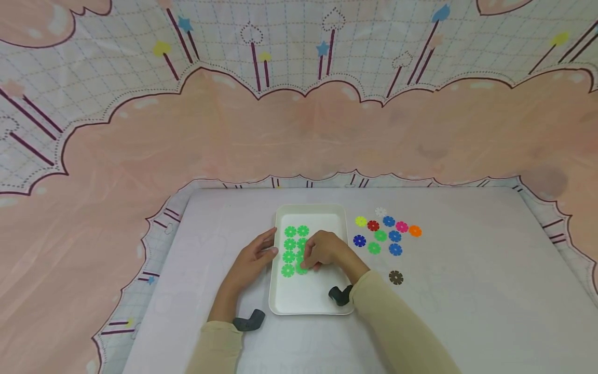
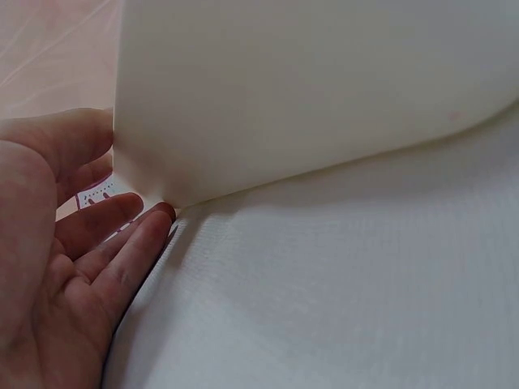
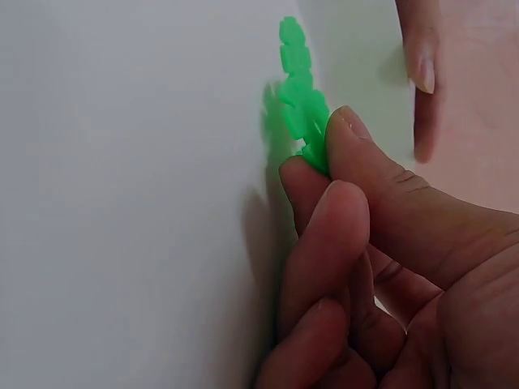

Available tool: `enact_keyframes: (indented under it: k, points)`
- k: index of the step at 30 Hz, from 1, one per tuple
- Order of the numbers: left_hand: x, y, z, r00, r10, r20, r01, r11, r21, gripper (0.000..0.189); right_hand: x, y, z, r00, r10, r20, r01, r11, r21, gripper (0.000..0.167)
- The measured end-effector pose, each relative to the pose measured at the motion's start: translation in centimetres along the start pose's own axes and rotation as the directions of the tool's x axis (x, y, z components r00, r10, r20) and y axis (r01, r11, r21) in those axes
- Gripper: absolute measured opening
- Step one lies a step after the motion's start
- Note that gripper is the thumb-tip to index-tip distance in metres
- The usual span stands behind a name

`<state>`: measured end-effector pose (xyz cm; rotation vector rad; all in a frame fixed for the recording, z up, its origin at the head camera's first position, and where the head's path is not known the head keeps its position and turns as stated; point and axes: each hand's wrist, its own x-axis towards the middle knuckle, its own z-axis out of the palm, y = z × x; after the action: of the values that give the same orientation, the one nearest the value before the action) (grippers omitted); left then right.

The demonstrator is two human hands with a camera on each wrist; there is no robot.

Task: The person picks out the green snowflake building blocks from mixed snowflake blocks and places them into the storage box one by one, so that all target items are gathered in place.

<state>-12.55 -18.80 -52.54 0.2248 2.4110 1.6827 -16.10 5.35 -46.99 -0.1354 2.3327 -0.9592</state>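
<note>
My right hand (image 1: pixel 323 248) is over the white tray (image 1: pixel 308 300), pinching a green snowflake disc (image 3: pixel 316 146) between thumb and fingertips. That disc is low at the near end of the right-hand column, close to the tray's floor. Two columns of flat green discs (image 1: pixel 289 243) lie in the tray, the right one partly hidden by my right hand. My left hand (image 1: pixel 250 264) is at the tray's left side, its loosely extended fingers touching the outer wall (image 2: pixel 284 97).
Right of the tray lie loose discs: a yellow (image 1: pixel 361 221), a red (image 1: pixel 373 226), a pink (image 1: pixel 402 227), an orange (image 1: pixel 415 231), several blue (image 1: pixel 395 236), two green (image 1: pixel 374 248) and a white (image 1: pixel 380 212). A brown disc (image 1: pixel 396 277) lies apart, nearer me.
</note>
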Motion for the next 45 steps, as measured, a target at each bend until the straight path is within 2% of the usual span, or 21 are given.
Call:
enact_keyframes:
  k: [9,19,32,45]
  points:
    - [0.09,-0.10,0.01,1.000,0.001,-0.001,-0.001,1.000,0.003,0.058,0.26,0.32,0.23,1.000,-0.024,-0.002,0.024,1.000,-0.012,0.023]
    - [-0.03,0.02,-0.03,1.000,-0.012,0.003,0.012,1.000,-0.002,0.058,0.35,0.35,0.42,1.000,-0.002,-0.004,0.002,0.999,-0.041,0.024]
    - [-0.08,0.17,-0.05,1.000,-0.013,0.001,0.013,1.000,-0.001,0.058,0.63,0.65,0.64,1.000,-0.024,-0.016,0.023,0.998,-0.062,0.027]
    - [-0.06,0.19,0.01,1.000,-0.003,-0.011,0.004,1.000,0.013,0.059,0.41,0.40,0.75,1.000,-0.012,-0.023,0.010,0.994,-0.113,0.028]
